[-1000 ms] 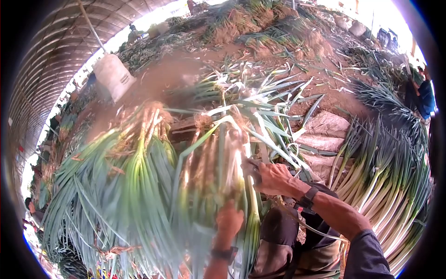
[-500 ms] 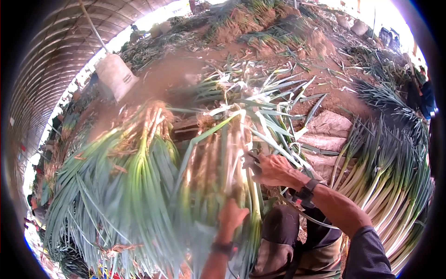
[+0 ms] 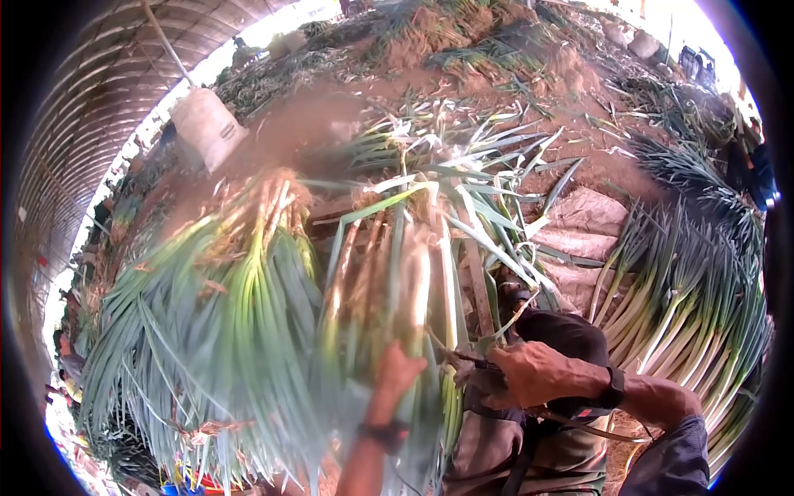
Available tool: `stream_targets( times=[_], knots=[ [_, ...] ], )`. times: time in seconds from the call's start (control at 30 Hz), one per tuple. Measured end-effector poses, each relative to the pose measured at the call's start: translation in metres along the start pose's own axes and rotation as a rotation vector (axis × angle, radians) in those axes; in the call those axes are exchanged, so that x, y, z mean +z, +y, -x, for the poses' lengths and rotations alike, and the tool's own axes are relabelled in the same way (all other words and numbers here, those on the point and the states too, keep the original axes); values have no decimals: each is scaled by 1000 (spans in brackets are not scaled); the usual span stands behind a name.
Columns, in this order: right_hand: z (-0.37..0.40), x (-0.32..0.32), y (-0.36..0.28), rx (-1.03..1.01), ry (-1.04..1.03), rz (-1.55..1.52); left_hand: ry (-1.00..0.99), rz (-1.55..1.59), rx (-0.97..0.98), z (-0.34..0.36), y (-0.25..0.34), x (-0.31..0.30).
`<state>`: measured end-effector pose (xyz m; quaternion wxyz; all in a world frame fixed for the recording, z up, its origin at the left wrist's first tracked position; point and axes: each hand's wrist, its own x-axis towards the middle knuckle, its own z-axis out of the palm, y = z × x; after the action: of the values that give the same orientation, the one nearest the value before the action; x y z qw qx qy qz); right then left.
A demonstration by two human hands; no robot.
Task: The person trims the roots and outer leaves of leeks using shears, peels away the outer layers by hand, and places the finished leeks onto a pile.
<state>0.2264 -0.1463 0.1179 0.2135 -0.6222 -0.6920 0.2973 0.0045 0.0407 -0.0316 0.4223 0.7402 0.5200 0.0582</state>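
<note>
My left hand (image 3: 398,374) is closed around spring onion stalks (image 3: 419,285) in the middle of the pile, roots pointing away from me. My right hand (image 3: 538,374) grips a dark blow gun (image 3: 475,361) above my knee. Its thin nozzle points left toward the stalks, and a hose (image 3: 583,426) trails below my wrist. Left of my hands lies a thick bunch of spring onions (image 3: 256,306) with long green leaves and soil-covered roots. The lower leaves near my left wrist are blurred.
Stripped spring onions with pale stems (image 3: 674,331) lie at the right beside a pale folded sack (image 3: 583,223). A full white sack (image 3: 207,128) stands at the back left. Leaf scraps litter the brown soil (image 3: 612,178). Several root-end bundles (image 3: 438,37) lie far back.
My right hand has moved down and right, bringing the blow gun from the upper stalks to above my knee. My left hand has shifted slightly up and left, still on the stalks.
</note>
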Motion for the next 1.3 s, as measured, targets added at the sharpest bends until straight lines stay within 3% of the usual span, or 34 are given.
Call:
stream_targets(
  times=[0.07, 0.17, 0.77, 0.93, 1.07, 1.27, 1.3],
  knots=[
    [7, 2, -8, -15, -21, 12, 27, 100, 34, -4, -24, 10],
    [13, 6, -13, 3, -111, 32, -23, 82, -61, 16, 12, -11],
    [21, 15, -27, 77, -291, 113, 91, 75, 47, 16, 0, -11],
    [15, 25, -14, 63, -164, 177, 168, 125, 59, 3, -27, 2],
    [1, 27, 1, 51, -86, 204, 166, 268, 33, 18, -5, -5],
    [-35, 10, 4, 229, -106, 193, 274, 0, 333, -2, -61, 32],
    [-43, 7, 5, 242, -106, 200, 162, 46, 211, 11, -40, 22]
  ],
)
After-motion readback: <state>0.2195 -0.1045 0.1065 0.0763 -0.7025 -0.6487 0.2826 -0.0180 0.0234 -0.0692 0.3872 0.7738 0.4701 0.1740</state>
